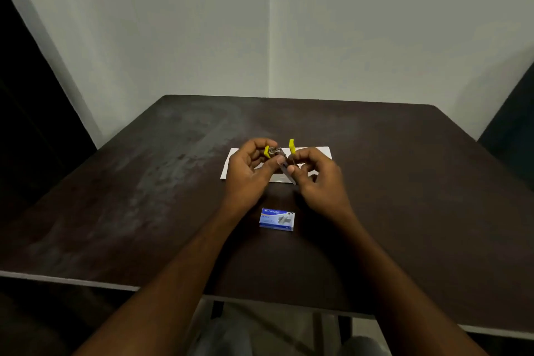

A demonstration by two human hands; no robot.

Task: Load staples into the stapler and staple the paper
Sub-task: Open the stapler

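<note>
Both hands have the yellow stapler [279, 153] pinched between them, up off the table and right over the paper. Only 1 view to go on, the head cam looking down. Left hand [249, 166] is curled around the left end, thumb laid across the metal part, with a yellow bit poking out by the fingers. Right hand [316, 175] is clamped on the other side, where a second yellow piece sticks up above the fingertips and a thin grey metal strip angles down between the 2 thumbs. Looks like the stapler is swung open, but it's small and kinda blurry so I can't tell more than that. White paper [323, 151] lies flat on the dark brown table [404, 182], mostly hidden behind the hands. Blue staple box [276, 219] sits nearer the person, between the 2 forearms, touching neither. Can't tell if it's open.
</note>
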